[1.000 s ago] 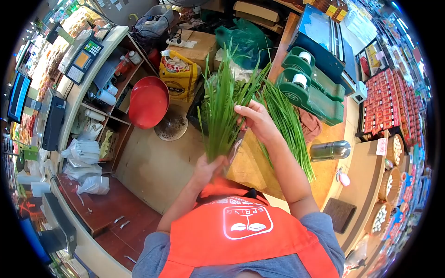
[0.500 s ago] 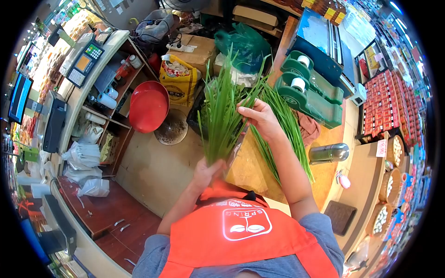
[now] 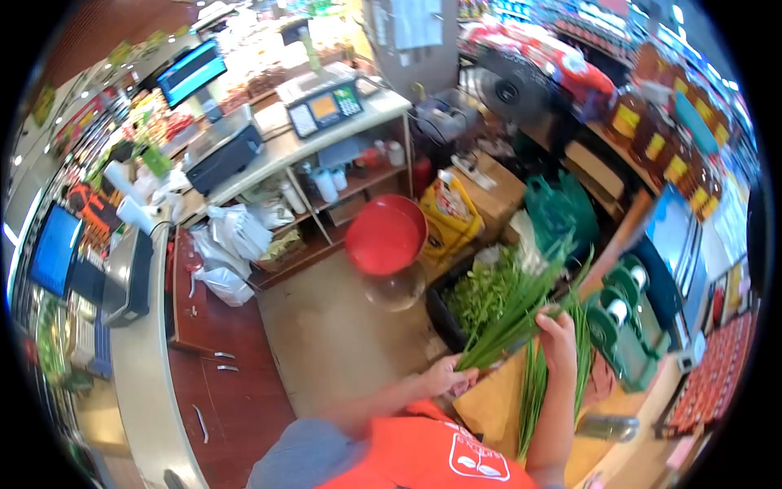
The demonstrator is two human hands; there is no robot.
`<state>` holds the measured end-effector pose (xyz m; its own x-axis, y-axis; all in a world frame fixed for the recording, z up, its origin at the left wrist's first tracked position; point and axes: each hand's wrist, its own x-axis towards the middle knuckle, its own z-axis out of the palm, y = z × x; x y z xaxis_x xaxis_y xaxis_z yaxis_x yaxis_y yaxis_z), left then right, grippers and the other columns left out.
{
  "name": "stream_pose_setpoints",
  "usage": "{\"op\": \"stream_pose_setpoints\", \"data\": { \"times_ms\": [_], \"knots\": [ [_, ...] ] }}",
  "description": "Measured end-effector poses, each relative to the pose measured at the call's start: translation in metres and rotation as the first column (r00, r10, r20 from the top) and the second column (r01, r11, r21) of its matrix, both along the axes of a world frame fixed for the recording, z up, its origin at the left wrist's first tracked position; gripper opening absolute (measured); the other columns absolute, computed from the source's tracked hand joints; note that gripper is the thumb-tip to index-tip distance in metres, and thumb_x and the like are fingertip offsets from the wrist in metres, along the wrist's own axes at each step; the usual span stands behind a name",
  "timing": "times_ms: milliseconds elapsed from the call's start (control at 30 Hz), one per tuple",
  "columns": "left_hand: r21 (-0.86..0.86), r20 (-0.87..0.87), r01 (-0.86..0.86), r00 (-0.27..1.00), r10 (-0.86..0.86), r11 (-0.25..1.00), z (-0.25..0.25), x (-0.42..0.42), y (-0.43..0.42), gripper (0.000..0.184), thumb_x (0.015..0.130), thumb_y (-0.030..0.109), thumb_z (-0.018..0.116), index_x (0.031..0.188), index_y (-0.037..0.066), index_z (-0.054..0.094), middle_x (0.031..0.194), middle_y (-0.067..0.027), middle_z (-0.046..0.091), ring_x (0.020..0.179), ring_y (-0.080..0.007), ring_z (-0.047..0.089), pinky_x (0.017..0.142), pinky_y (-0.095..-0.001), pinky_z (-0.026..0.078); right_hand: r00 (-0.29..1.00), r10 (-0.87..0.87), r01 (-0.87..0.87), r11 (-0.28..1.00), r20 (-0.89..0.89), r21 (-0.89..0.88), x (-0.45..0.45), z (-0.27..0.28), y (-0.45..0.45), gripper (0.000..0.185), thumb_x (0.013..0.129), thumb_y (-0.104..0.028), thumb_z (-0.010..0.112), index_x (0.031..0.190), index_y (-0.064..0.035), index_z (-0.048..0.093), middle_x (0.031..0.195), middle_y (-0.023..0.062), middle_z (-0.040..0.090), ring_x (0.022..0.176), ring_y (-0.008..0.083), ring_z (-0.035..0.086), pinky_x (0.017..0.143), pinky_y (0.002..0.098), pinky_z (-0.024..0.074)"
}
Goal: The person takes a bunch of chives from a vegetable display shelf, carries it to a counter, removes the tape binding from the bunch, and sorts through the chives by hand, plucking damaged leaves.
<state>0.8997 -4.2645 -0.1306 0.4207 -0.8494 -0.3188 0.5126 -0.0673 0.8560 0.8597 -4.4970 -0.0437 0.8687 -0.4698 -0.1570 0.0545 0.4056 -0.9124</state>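
A bunch of garlic chives slants across in front of me, its leaf tips pointing up and right. My left hand is closed round the lower end of the bunch. Higher up, my right hand pinches some of the blades between thumb and fingers. More garlic chives lie on the yellowish wooden board under my right arm. Just beyond the held bunch stands a black bin with leafy greens in it.
Right of the board are a green tape dispenser, a brown cloth and a metal cylinder. A red bowl, a yellow bag and a cardboard box stand beyond. A counter with a scale runs along the left.
My view has swung left, so the scene sits further right. The bunch has tipped from nearly upright to slanting right. Both hands still hold it.
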Motion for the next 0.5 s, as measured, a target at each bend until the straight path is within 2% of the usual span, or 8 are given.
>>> {"op": "stream_pose_setpoints", "data": {
  "times_ms": [67,167,333,433,500],
  "knots": [
    [-0.094,-0.075,0.017,0.997,-0.024,0.995,0.009,0.003,0.001,0.014,0.09,0.023,0.054,0.084,0.01,0.054,0.072,0.0037,0.053,0.058,-0.0042,0.043,0.051,-0.0191,0.033,1.0,0.012,-0.013,0.999,0.015,0.043,0.005,-0.001,-0.001,0.017,0.074,-0.001,0.064,0.09,-0.0035,0.059,0.079,0.0012,0.059,0.073,0.011,0.055,0.065,0.0244,0.0432],
    [-0.096,0.017,-0.029,0.999,0.03,0.995,0.019,0.002,-0.001,0.019,0.09,0.024,0.053,0.077,0.011,0.051,0.068,0.0046,0.05,0.053,-0.0032,0.038,0.047,-0.0189,0.028,1.0,0.011,-0.011,0.999,0.02,0.041,0.01,-0.004,-0.002,0.015,0.074,-0.001,0.064,0.087,-0.0053,0.059,0.077,0.0013,0.06,0.071,0.0122,0.056,0.065,0.0264,0.0444],
    [-0.055,0.062,-0.062,0.996,0.065,0.997,0.032,0.002,0.004,0.02,0.091,0.024,0.051,0.075,0.012,0.05,0.066,0.0052,0.048,0.052,-0.0035,0.038,0.047,-0.0193,0.028,1.0,-0.025,0.025,0.996,-0.002,0.088,0.02,-0.002,0.005,0.014,0.073,-0.002,0.065,0.085,-0.0067,0.058,0.076,0.0022,0.06,0.067,0.0123,0.056,0.062,0.0271,0.0448],
    [-0.037,0.061,-0.082,0.995,0.084,0.996,0.036,0.003,0.007,0.021,0.09,0.025,0.052,0.074,0.012,0.049,0.065,0.0051,0.048,0.052,-0.0038,0.038,0.047,-0.0194,0.028,0.994,-0.104,0.102,0.99,0.015,0.102,0.027,-0.015,0.008,0.014,0.072,-0.002,0.065,0.084,-0.0058,0.058,0.075,0.0032,0.06,0.064,0.0128,0.055,0.059,0.0267,0.0432],
    [-0.014,0.024,-0.096,0.995,0.096,0.995,0.038,0.006,0.007,0.02,0.09,0.025,0.053,0.075,0.011,0.05,0.066,0.005,0.047,0.053,-0.0041,0.038,0.047,-0.0195,0.029,0.981,-0.196,0.195,0.981,-0.019,-0.022,0.033,-0.019,0.012,0.012,0.072,-0.002,0.064,0.082,-0.0049,0.058,0.073,0.0034,0.06,0.061,0.0129,0.053,0.056,0.026,0.0413]
  ]
}}
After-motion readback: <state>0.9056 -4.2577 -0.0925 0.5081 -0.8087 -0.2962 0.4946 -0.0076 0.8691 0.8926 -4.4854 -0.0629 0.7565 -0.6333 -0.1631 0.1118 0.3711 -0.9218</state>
